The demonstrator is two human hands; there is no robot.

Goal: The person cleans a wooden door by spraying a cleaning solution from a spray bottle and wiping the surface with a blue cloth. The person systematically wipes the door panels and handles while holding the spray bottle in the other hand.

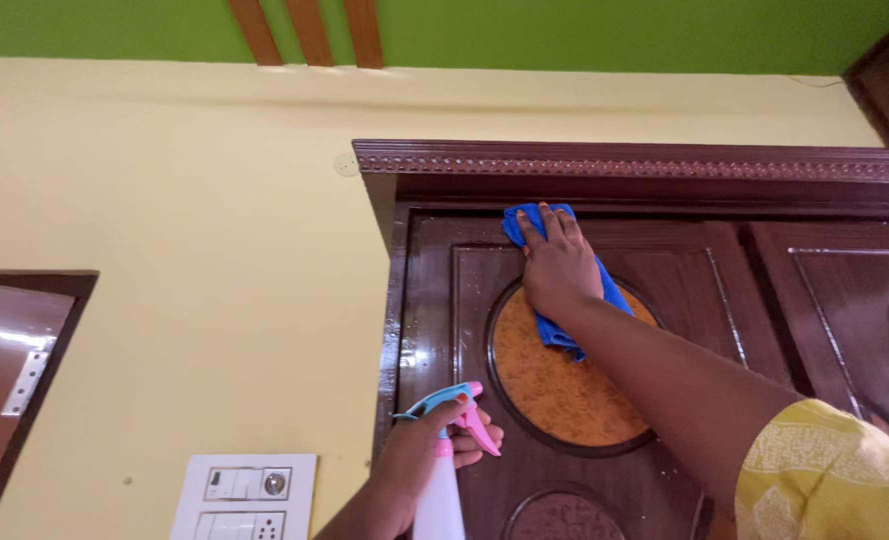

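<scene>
Right grip (pixel 559 265) flat on blue cloth (pixel 564 300) (against wardrobe door (pixel 444 300))

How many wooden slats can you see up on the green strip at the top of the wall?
3. The left slat, middle slat and right slat run side by side, slanted, above the yellow wall; their tops are cut off by the frame.

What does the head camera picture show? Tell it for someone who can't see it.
A person's right hand presses a blue cloth against the top of a glossy dark brown wooden cabinet door with an orange oval panel. Their left hand holds a white spray bottle with a pink and blue trigger beside a yellow wall.
</scene>
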